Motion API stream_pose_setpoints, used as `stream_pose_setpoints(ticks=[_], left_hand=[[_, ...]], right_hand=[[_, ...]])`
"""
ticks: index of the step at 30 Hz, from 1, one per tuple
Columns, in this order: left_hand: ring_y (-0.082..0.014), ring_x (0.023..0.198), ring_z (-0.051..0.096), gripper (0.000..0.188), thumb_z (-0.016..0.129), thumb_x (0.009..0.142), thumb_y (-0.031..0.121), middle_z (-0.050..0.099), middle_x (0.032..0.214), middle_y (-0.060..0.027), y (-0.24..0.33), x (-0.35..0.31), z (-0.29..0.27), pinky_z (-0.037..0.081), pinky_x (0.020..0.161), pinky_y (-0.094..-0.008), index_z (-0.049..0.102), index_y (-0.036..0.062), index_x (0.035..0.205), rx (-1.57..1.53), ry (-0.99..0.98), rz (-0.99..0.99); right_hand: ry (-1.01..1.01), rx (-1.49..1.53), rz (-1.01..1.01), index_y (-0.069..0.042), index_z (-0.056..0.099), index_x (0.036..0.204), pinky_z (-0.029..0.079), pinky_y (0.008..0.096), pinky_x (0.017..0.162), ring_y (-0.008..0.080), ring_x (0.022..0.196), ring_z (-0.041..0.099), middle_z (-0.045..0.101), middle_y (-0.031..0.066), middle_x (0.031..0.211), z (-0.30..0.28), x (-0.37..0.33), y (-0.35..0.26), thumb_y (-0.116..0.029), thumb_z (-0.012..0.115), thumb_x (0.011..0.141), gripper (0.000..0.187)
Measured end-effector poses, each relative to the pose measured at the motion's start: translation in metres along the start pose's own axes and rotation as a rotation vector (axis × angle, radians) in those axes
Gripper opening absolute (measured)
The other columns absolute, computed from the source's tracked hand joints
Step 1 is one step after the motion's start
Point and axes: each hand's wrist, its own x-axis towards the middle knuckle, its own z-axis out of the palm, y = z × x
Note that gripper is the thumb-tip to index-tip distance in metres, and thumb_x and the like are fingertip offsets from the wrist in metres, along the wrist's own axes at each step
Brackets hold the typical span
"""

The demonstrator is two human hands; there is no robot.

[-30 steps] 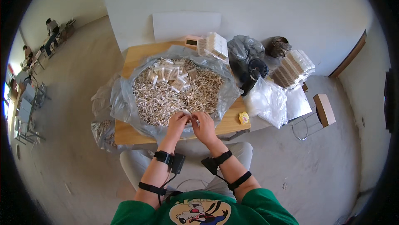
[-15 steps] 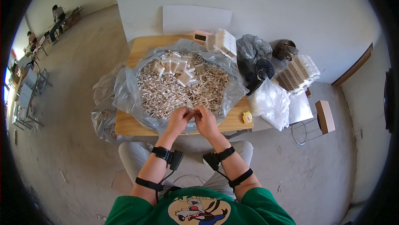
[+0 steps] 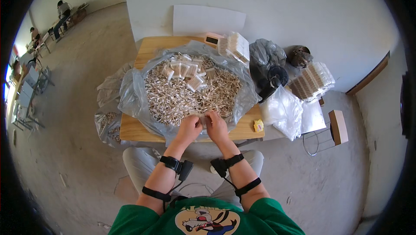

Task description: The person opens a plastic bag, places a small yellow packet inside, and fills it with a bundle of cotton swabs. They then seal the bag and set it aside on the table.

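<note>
A big heap of loose cotton swabs [image 3: 171,100] lies in an opened grey plastic bag [image 3: 132,100] on the wooden table. Several small clear packets of swabs [image 3: 197,82] rest on top of the heap. At its near edge my left hand [image 3: 189,128] and my right hand [image 3: 216,127] are close together, fingers pinched. Between them is a small clear plastic bag [image 3: 203,121], gripped from both sides. My fingers partly hide it, and I cannot tell whether it has swabs inside.
Stacked packed swabs [image 3: 237,46] stand beside a small pinkish clock-like box [image 3: 212,39] at the back. To the right are a black fan [image 3: 276,76], clear plastic bags [image 3: 284,109], more packs [image 3: 313,81] and a yellow packet [image 3: 258,125]. People sit far left.
My hands have spread slightly apart, showing more of the clear bag between the fingers. The whole view has shifted a little; the heap and packets look the same.
</note>
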Motion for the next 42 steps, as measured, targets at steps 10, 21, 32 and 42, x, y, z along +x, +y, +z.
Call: stream_pose_setpoints(ticks=[10, 21, 32, 42], left_hand=[[-0.0228, 0.064, 0.057, 0.028, 0.068, 0.081, 0.024, 0.06, 0.076, -0.0088, -0.027, 0.004, -0.002, 0.045, 0.058, -0.0297, 0.057, -0.0015, 0.083, -0.361, 0.296, -0.256], [-0.0286, 0.068, 0.06, 0.025, 0.075, 0.071, 0.021, 0.061, 0.075, -0.0139, -0.025, 0.023, -0.009, 0.048, 0.06, -0.0354, 0.065, -0.0005, 0.079, 0.068, 0.097, -0.171], [-0.0291, 0.066, 0.059, 0.021, 0.078, 0.066, 0.019, 0.061, 0.072, -0.0109, -0.046, 0.028, -0.004, 0.046, 0.058, -0.0352, 0.067, 0.0017, 0.071, -0.012, 0.237, -0.091], [-0.0229, 0.059, 0.057, 0.019, 0.07, 0.079, 0.014, 0.057, 0.066, -0.0121, -0.06, 0.03, -0.005, 0.044, 0.055, -0.0329, 0.062, -0.0024, 0.074, -0.079, 0.319, -0.203]], right_hand=[[0.048, 0.8, 0.627, 0.001, 0.058, 0.094, 0.054, 0.0255, 0.065, 0.0136, 0.077, 0.062, 0.063, 0.0059, 0.087, 0.016, 0.001, 0.035, 0.009, 0.05, 0.081, 0.018], [-0.007, 0.263, 0.066, -0.003, 0.062, 0.104, 0.047, 0.0295, 0.072, 0.0187, 0.079, 0.061, 0.065, 0.009, 0.092, 0.027, 0.027, 0.031, -0.008, 0.063, 0.083, 0.021], [-0.057, 0.355, 0.364, 0.0, 0.064, 0.083, 0.045, 0.0261, 0.061, 0.01, 0.065, 0.055, 0.063, 0.0054, 0.069, 0.042, 0.043, 0.024, -0.009, 0.063, 0.085, 0.01], [-0.003, 0.85, 0.389, -0.002, 0.056, 0.105, 0.044, 0.0236, 0.063, 0.0087, 0.068, 0.053, 0.06, 0.0004, 0.082, 0.049, 0.039, 0.04, -0.021, 0.061, 0.09, 0.024]])
